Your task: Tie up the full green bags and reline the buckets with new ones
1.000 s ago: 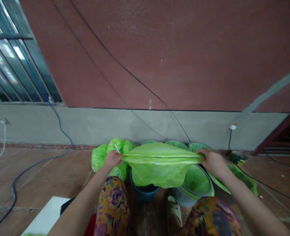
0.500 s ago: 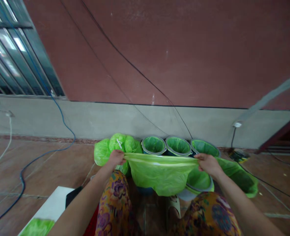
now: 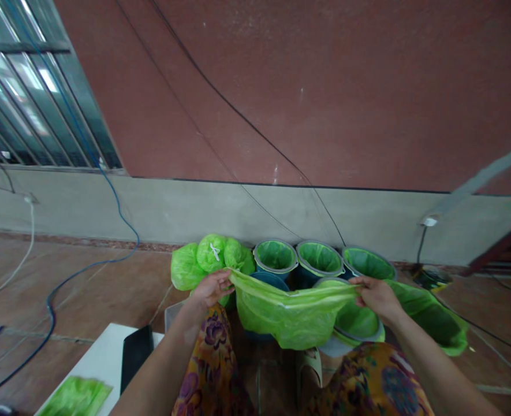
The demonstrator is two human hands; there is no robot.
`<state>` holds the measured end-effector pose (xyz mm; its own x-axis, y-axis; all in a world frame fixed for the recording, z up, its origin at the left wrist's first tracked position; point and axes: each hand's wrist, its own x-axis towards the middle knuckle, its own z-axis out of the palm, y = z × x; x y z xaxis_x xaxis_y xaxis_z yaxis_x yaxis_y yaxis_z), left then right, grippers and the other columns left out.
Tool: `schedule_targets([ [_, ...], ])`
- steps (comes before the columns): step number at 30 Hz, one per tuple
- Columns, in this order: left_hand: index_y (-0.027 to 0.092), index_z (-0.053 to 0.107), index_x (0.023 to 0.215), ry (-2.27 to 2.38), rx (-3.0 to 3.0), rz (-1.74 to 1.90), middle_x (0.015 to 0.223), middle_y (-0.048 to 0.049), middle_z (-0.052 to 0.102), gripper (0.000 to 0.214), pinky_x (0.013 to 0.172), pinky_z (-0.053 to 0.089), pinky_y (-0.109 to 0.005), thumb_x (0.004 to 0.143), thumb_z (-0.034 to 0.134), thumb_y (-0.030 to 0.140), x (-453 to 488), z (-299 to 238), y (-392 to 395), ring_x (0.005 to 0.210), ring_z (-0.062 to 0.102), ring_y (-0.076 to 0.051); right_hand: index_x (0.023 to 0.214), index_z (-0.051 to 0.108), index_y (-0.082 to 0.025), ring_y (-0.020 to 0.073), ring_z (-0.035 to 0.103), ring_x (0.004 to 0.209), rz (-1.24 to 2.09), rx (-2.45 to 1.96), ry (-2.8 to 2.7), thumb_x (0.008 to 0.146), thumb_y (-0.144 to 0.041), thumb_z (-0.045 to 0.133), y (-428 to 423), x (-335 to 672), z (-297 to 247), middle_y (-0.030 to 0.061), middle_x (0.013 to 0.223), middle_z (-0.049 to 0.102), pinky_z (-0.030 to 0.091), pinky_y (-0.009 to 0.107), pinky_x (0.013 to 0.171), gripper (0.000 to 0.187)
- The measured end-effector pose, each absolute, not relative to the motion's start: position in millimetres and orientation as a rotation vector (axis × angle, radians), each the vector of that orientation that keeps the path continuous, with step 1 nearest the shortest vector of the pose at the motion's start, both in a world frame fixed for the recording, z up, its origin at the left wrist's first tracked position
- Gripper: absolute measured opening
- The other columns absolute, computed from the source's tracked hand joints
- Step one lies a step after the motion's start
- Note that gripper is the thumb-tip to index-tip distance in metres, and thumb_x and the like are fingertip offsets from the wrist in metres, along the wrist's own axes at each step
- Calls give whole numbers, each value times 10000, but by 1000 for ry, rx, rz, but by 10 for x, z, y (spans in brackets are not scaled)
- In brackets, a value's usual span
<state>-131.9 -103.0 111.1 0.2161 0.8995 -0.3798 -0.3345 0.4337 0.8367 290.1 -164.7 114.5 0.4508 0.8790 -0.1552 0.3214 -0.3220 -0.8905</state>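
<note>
A thin green plastic bag [image 3: 290, 315] hangs spread between my two hands, its top edge sagging in the middle. My left hand [image 3: 215, 287] pinches one upper corner of it, and my right hand [image 3: 370, 293] grips the other. Behind the bag stands a blue bucket [image 3: 269, 278], partly hidden, with no green liner showing at its rim. Several buckets lined with green bags stand around it: one lined bucket [image 3: 275, 255] and another lined bucket [image 3: 320, 259] by the wall, and a nearer lined bucket [image 3: 359, 320] below my right hand.
Tied, puffed green bags [image 3: 212, 254] sit by the wall on the left. An open green bag [image 3: 437, 318] lies at the right. A white board [image 3: 103, 341] at lower left bears a black phone-like slab [image 3: 136, 352] and folded green plastic [image 3: 77, 397]. A blue cable [image 3: 51, 306] crosses the floor.
The bag's top edge has gone from taut to slack, and my hands hold it a little lower. The blue bucket's rim now shows behind it. The view has shifted slightly left.
</note>
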Motion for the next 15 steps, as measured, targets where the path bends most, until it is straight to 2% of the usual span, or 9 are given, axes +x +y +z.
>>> schedule_targets([
  [2,157,586,762,1049,764,974,750,-28,667,158,728,520,-293,634,676,176,-1301,1129,-1034,680,635,-129,840,625,-164,134,548,376,823,-1864,-1032,638,-83,462,-1654,2917,1169,-49,451,567,470,247,455,271],
  [5,153,609,780,1368,1013,1047,670,-6,641,135,633,496,-258,645,621,142,-1284,1144,-1013,602,607,-124,868,637,-162,144,576,397,725,-1937,-1077,653,-84,459,-1664,2954,1166,-36,472,594,469,244,462,290],
  [8,157,627,704,1718,1278,1096,560,16,577,102,553,431,-226,649,557,106,-1283,1162,-964,527,552,-119,924,658,-151,161,608,440,573,-1999,-1177,679,-99,464,-1660,2936,1206,-18,466,606,453,235,462,317],
  [11,146,651,637,1837,1392,1196,495,4,536,134,525,398,-229,661,522,115,-1267,1306,-877,505,533,-133,959,679,-154,161,588,431,473,-2036,-1309,716,-123,455,-1658,2842,1487,-19,441,592,412,234,432,332],
  [13,124,685,706,1791,1349,1264,448,7,502,212,492,395,-234,703,475,154,-1260,1554,-809,448,503,-131,981,685,-151,157,553,407,406,-2007,-1375,739,-152,458,-1705,2775,1853,-7,468,605,392,247,412,332],
  [14,111,697,786,1749,1336,1291,435,13,492,268,475,396,-233,723,444,171,-1268,1724,-782,418,485,-126,975,688,-152,157,560,428,335,-1951,-1393,748,-167,457,-1753,2748,2067,16,550,649,404,258,424,324],
  [15,116,690,905,1708,1335,1338,461,21,508,334,478,406,-222,743,405,179,-1287,1914,-764,416,476,-110,987,684,-168,165,611,539,173,-1827,-1386,763,-173,453,-1817,2727,2278,51,744,704,448,276,487,322],
])
